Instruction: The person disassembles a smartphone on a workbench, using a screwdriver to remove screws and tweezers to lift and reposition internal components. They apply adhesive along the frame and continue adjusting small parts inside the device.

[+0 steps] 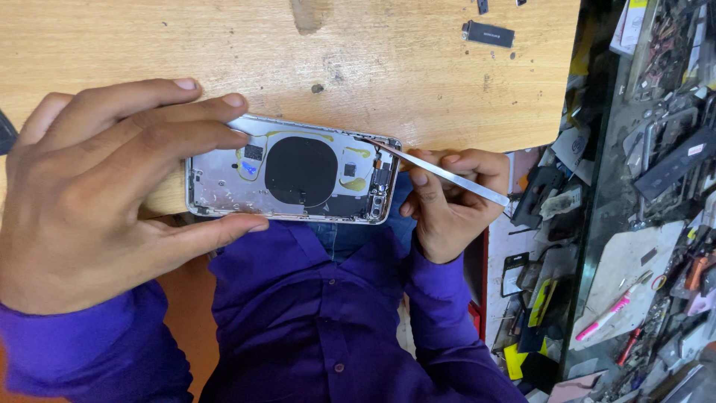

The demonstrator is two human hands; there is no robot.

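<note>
An opened silver phone housing [224, 179] with a round black coil [301, 171] inside lies at the near edge of the wooden table [418, 67]. My left hand [97, 198] grips its left end, fingers over the top edge and thumb under the bottom edge. My right hand [447, 205] holds thin metal tweezers [447, 174], whose tip touches the housing's top right corner. Both sleeves are purple.
A small black part [488, 33] lies at the table's far right. To the right, a glass counter [649, 224] is crowded with phone parts, tools and a pink-and-white pen [611, 311]. My purple shirt and lap are below the table edge.
</note>
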